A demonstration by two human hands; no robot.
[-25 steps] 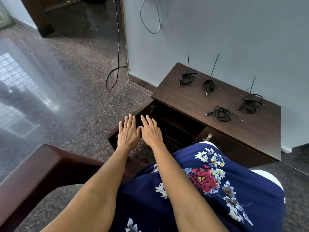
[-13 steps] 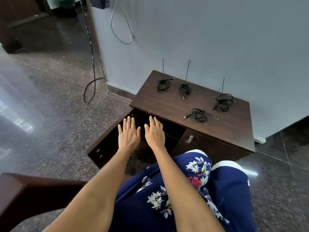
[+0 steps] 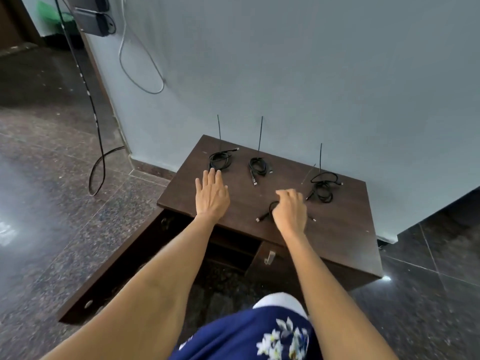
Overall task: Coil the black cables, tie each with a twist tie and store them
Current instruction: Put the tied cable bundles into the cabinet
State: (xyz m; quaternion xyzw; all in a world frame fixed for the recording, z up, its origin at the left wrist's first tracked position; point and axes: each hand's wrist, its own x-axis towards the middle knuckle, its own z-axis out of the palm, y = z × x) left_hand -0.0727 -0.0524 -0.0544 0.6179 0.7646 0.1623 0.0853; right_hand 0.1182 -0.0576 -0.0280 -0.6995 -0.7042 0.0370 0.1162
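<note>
Floor (image 3: pixel 46 157) of dark polished stone at far left, loose black wire (image 3: pixel 97 162) trailing down the wall corner. Cabinet (image 3: pixel 337 229), dark wood, against grey wall, left door (image 3: pixel 109 271) swung open. Four black cables on top. Left hand (image 3: pixel 211 194) flat, fingers straight, fingertips just short of far-left cable (image 3: pixel 220 160). Second cable (image 3: pixel 257 166) coiled beside it, untouched. Right hand (image 3: pixel 290 213) curled over front cable (image 3: pixel 267 213); blur, cannot tell if it grips. Far-right cable (image 3: pixel 323 187) loose, tangled. Thin twist ties (image 3: pixel 260 133) lean against the wall behind the cables.
</note>
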